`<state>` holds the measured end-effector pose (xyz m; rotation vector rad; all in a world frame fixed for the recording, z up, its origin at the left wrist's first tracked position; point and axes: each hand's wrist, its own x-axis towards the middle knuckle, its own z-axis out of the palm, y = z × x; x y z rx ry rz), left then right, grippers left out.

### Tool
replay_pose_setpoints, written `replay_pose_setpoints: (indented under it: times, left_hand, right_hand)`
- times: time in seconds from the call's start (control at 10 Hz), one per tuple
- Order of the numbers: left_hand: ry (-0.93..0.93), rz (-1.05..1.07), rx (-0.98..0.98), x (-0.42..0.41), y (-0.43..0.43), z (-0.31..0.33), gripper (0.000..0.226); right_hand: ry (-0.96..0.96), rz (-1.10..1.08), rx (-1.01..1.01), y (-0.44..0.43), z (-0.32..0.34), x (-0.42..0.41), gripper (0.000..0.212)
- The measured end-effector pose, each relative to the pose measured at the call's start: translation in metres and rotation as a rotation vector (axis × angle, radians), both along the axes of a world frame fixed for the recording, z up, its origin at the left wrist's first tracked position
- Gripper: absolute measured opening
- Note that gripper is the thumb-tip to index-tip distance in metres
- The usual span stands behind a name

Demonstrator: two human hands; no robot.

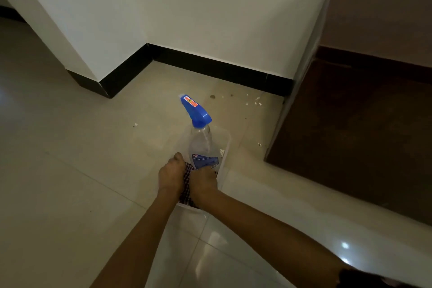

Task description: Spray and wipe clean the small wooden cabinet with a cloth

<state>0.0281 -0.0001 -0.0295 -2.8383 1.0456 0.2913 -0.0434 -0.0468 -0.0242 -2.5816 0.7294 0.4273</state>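
Cabinet cleaning has, by the look of things, not yet begun: both hands are down in a clear plastic tray [226,147] on the floor, gathering the supplies. The left hand [170,176] is closed on one side of a checked cloth [187,190], and the right hand [203,182] is pressed close against it on the other side, fingers curled down over the cloth at the base of the spray bottle [201,145]; whether the right hand is gripping the cloth alone or the bottle's foot as well cannot be told, since the fingertips are hidden and the light is dim. Just beyond the hands the bottle is seen standing in the tray, nearly empty and clear, with a blue trigger head [195,110] pointing away. Further out, ahead and to the right of the right hand, the small wooden cabinet [364,110] is set against the wall [210,7], well apart from both hands; its dark top and front are seen dry and untouched, as far as the gloom allows. White crumbs [253,101] are scattered on the tiled floor [70,170] between tray and cabinet. Everything is judged to remain: cloth and bottle to be lifted, the surfaces sprayed, then wiped.
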Motion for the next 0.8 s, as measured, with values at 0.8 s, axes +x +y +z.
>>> replay_pose_setpoints:
  times: [0.8]
  left_hand:
    - [0.293,-0.145,0.167,0.018,-0.005,-0.04,0.037]
  right_hand:
    - [0.205,0.084,0.035,-0.012,-0.026,0.015,0.035]
